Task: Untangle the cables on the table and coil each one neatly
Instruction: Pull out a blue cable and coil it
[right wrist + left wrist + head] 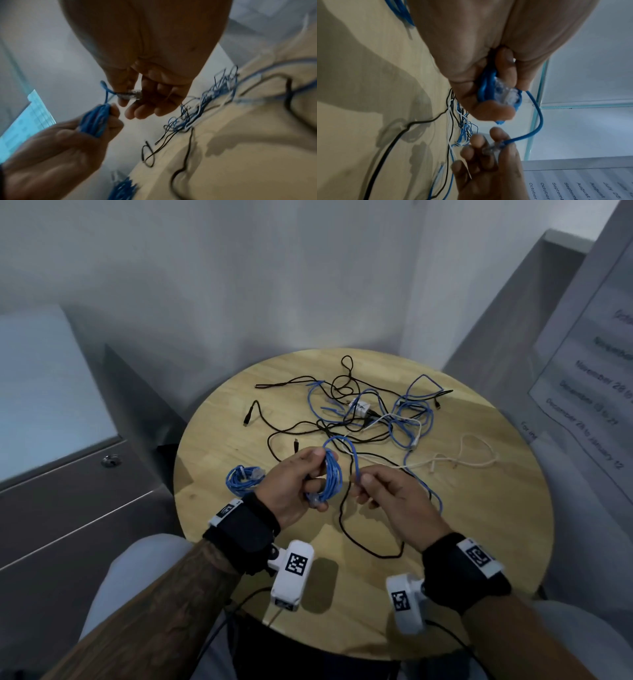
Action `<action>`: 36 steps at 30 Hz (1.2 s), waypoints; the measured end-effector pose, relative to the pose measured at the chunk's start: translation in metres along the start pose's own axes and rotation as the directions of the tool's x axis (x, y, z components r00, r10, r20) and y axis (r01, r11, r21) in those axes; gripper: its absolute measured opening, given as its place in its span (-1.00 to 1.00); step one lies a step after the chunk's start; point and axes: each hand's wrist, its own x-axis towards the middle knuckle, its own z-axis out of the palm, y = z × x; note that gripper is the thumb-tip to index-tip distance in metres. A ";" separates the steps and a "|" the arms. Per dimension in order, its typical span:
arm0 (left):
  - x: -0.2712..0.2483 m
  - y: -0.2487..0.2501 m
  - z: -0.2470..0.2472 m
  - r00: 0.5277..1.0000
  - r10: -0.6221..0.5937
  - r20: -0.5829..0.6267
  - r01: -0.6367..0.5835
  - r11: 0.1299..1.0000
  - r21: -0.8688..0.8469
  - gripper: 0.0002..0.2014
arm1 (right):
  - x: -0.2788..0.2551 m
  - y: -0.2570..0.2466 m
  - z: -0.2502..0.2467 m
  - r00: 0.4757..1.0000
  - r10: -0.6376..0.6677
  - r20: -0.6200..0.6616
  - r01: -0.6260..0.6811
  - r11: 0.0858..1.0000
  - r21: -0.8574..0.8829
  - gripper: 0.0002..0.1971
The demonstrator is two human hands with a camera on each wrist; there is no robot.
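My left hand [303, 484] grips a small coil of blue network cable [331, 477] above the round wooden table [479, 559]; the coil [485, 86] and one clear plug [506, 96] sit in its fingers. My right hand [373, 489] pinches the same cable's free end, holding the clear plug [131, 94] between thumb and fingers. A short blue loop [342, 445] arcs between the hands. A finished blue coil [244, 479] lies on the table left of my left hand. A tangle of blue, black and white cables [373, 412] covers the table's far half.
A white charger block [359, 408] sits inside the tangle. A cream cable [472, 457] lies at the right, a black cable [363, 539] loops near the front. Grey cabinets stand left, a printed notice [589, 392] hangs at the right.
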 end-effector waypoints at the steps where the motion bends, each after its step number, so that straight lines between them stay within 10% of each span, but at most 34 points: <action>1: 0.000 -0.001 0.000 1.000 0.000 -0.009 0.000 1.000 -0.010 -0.76 | -0.001 0.000 0.007 1.000 0.016 -0.009 -0.015 0.999 0.038 -0.78; 20: 0.004 -0.014 0.001 0.999 -0.037 -0.007 0.038 0.989 0.142 -0.77 | 0.027 0.004 0.020 0.906 0.422 -0.037 -0.363 0.818 0.447 -0.86; 24: 0.011 -0.005 0.005 0.996 -0.067 0.050 0.059 0.987 0.150 -0.77 | 0.029 -0.006 0.014 0.937 0.348 0.029 -0.329 0.852 0.408 -0.88; 29: 0.023 0.008 0.014 0.996 -0.046 0.074 0.035 0.989 0.144 -0.74 | 0.029 -0.027 0.017 0.988 0.135 0.079 -0.152 0.949 0.275 -0.43; 36: 0.030 0.040 0.036 0.991 0.045 0.123 -0.047 0.999 0.019 -0.72 | 0.052 -0.053 0.002 0.988 -0.038 -0.148 0.058 0.989 0.136 -0.75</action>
